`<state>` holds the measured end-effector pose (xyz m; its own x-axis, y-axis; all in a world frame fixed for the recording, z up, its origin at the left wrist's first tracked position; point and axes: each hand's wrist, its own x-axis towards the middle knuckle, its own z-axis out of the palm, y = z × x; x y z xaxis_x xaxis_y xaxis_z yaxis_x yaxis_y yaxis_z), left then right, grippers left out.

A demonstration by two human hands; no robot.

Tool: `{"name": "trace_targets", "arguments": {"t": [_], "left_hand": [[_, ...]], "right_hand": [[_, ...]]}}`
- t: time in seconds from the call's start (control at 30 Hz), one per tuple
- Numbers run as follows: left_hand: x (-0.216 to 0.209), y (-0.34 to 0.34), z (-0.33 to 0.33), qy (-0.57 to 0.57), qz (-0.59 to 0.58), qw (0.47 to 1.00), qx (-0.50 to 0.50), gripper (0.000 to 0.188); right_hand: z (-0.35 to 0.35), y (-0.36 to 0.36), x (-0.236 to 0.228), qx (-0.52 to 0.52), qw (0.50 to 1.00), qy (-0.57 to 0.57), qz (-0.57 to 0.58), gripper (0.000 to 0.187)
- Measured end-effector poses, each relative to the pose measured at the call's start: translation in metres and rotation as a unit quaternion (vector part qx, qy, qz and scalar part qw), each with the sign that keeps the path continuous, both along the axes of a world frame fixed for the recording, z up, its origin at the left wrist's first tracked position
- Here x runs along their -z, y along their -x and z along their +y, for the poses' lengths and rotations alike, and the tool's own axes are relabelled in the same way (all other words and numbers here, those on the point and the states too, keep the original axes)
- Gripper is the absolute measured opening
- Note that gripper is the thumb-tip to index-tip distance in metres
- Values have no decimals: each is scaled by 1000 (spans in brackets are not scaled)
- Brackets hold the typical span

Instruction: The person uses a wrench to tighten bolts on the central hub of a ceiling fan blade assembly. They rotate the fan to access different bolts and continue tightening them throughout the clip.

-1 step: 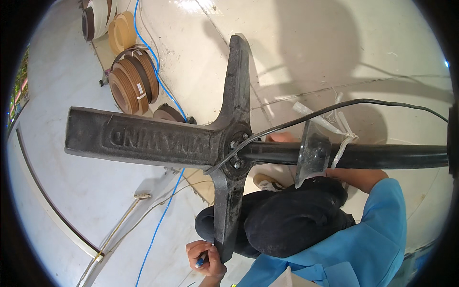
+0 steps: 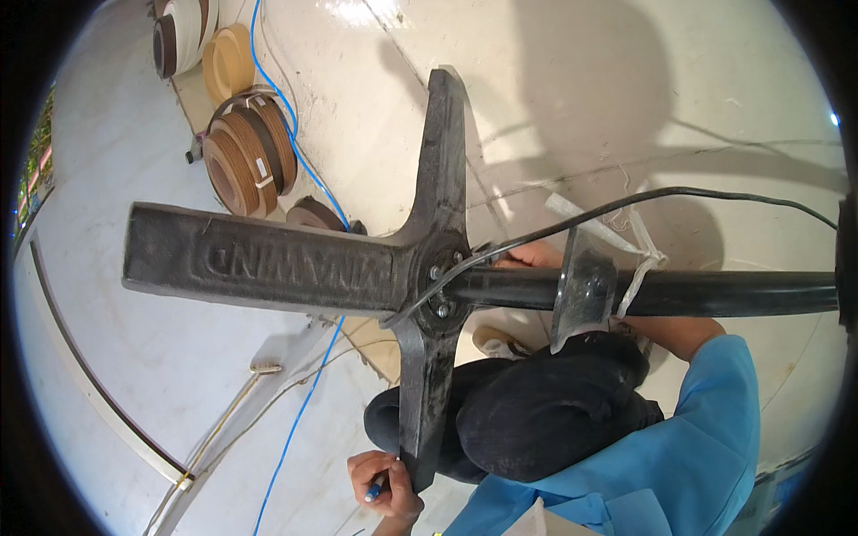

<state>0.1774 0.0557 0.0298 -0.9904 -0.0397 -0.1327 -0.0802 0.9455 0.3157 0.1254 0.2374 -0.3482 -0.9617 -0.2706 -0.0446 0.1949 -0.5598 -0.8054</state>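
A black stand base (image 2: 268, 263) with one broad leg and two narrower legs is joined to a black pole (image 2: 733, 293) by a bolted hub (image 2: 442, 281). At the lower end of the near leg (image 2: 422, 402), my left hand (image 2: 380, 478) is closed around a slim blue-ended tool (image 2: 374, 489), pen-like in shape. Its tip lies close to the leg's edge. My right hand (image 2: 536, 255) is on the far side of the pole, beside the hub. The pole hides part of that arm, and what the fingers do cannot be made out.
A black cable (image 2: 679, 189) runs from the hub toward the right. A clear plastic piece (image 2: 583, 290) and a white tie (image 2: 639, 277) sit around the pole. Rolls of brown edging strip (image 2: 237, 165), a blue hose (image 2: 308, 165) and a brush-ended stick (image 2: 265, 366) lie at left.
My right hand shows slightly more past the pole, shifted a little to the right. My left hand stays at the near leg with its tool.
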Motion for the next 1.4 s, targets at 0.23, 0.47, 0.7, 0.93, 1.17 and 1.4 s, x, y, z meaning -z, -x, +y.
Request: {"name": "trace_targets", "arguments": {"t": [0.23,0.47,0.7,0.93,1.17,1.4], "left_hand": [[-1,-1,-1,7,1,1000,-17,11],[1,-1,-2,0,2,1000,0,11],[0,-1,-2,-6,-3,1000,0,12],[0,-3,-6,-13,-2,1000,-1,13],[0,-1,-5,-12,0,1000,17,12],[1,1,-2,-24,6,1000,18,13]], "right_hand": [[61,54,-14,-48,985,-118,121,27],[88,92,-27,-170,963,-136,158,38],[89,103,-20,-222,954,-124,155,42],[75,93,-10,-218,962,-82,145,42],[40,50,-7,-65,994,27,81,40],[11,14,-23,-22,999,25,-4,37]]}}
